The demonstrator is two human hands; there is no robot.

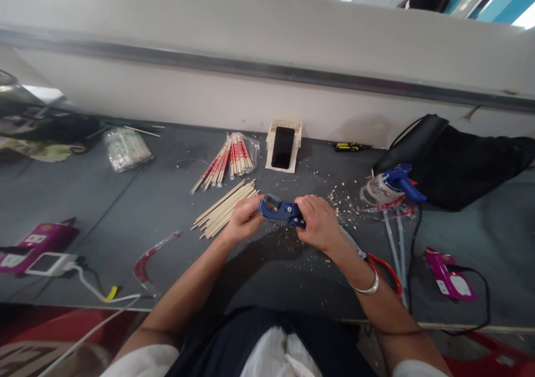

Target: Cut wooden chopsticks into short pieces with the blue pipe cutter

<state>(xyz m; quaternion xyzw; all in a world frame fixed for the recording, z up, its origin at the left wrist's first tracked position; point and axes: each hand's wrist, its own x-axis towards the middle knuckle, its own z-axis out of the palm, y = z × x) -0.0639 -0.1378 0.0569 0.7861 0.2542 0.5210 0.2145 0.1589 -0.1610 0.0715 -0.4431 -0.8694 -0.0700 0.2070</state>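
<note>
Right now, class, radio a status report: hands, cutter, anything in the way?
Right hand gripping blue cutter. Left hand at cutter's head, its hold unclear. Loose wooden sticks beside left hand. Pale chips scattered around; red-handled tool partly under right forearm.

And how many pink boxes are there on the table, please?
2: one pink box at the far left, another pink box at the far right. The black bag could hide more.

No writing is legible: the marks on the red-printed wrappers, left magenta box and right magenta box are too small or blurred.
</note>
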